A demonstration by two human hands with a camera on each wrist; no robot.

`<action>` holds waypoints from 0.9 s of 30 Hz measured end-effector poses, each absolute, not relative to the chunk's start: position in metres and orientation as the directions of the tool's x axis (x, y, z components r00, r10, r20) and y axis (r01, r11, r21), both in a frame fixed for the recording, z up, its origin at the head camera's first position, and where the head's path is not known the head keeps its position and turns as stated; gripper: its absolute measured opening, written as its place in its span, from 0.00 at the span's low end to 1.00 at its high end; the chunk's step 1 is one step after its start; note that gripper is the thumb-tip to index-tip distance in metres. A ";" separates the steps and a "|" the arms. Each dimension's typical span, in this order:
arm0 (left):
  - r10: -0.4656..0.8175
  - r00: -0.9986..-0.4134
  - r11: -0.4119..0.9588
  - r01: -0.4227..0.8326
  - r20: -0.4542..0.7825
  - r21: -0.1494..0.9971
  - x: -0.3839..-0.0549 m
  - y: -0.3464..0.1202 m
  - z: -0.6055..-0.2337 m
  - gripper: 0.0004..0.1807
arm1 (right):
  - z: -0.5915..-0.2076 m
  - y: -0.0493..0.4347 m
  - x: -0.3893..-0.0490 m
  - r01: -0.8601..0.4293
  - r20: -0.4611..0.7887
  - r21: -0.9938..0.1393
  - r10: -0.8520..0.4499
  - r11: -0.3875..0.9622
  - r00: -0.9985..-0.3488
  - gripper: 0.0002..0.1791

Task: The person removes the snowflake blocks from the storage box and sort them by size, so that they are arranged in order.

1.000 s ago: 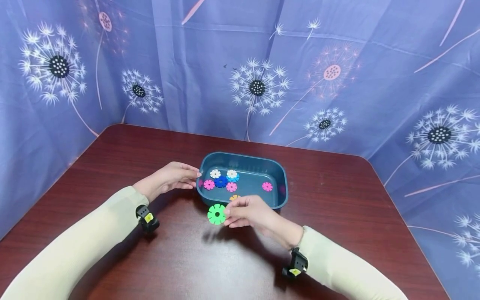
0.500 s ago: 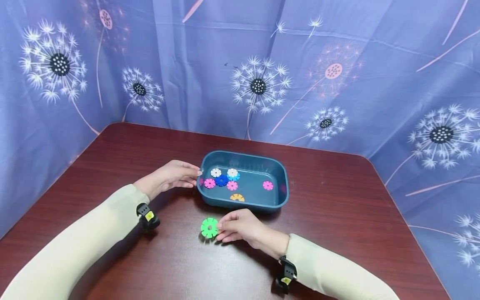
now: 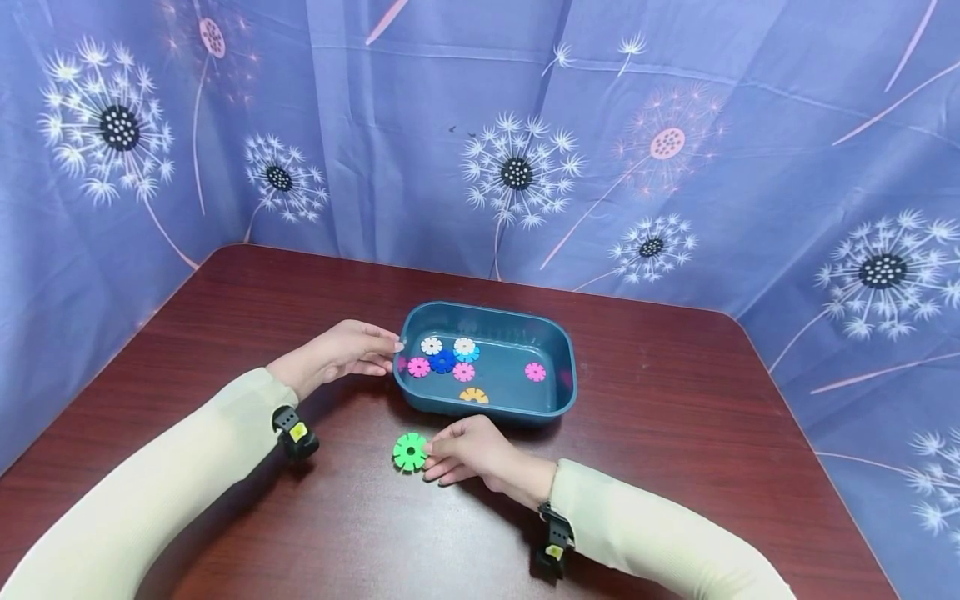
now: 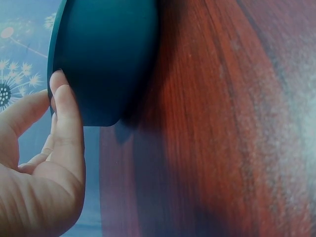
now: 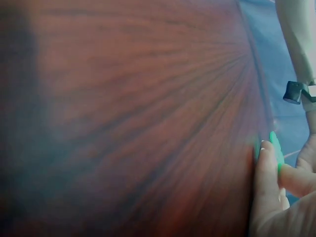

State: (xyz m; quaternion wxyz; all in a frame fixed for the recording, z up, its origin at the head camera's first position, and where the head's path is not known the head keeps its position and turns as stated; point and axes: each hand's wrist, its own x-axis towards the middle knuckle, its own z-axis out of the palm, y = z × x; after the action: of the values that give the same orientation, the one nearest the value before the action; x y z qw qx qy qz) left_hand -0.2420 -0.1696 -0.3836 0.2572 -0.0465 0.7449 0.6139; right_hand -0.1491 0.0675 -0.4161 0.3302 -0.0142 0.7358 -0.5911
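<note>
My left hand grips the left rim of a dark teal plastic basin, thumb over the edge and fingers outside; the left wrist view shows the same hold on the basin wall. In front of the basin, my right hand pinches the right edge of a green notched plastic disc, low over the table. From the right wrist view, the disc appears edge-on between thumb and fingers. Inside the basin lie several similar discs: white, dark blue, light blue, pink and orange.
The basin stands mid-table on a dark red wood-grain table. A blue curtain with dandelion prints hangs behind and along both sides. Each wrist wears a black camera strap.
My right hand has carried the green disc away from the basin's front, down and left toward the near table. My left hand keeps its hold on the rim.
</note>
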 end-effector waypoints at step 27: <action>0.250 -0.864 0.224 -0.388 -0.438 0.894 -0.242 -0.171 -0.381 0.27 | -0.384 0.078 -0.160 0.122 -0.478 -0.843 -0.627 0.523 -0.616 0.09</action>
State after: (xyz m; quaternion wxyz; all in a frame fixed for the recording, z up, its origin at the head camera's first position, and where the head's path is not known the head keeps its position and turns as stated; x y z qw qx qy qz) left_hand -0.2420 -0.1711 -0.3812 0.2569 -0.0467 0.7390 0.6210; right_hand -0.1601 0.0776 -0.3837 0.4068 -0.1634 0.7720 -0.4601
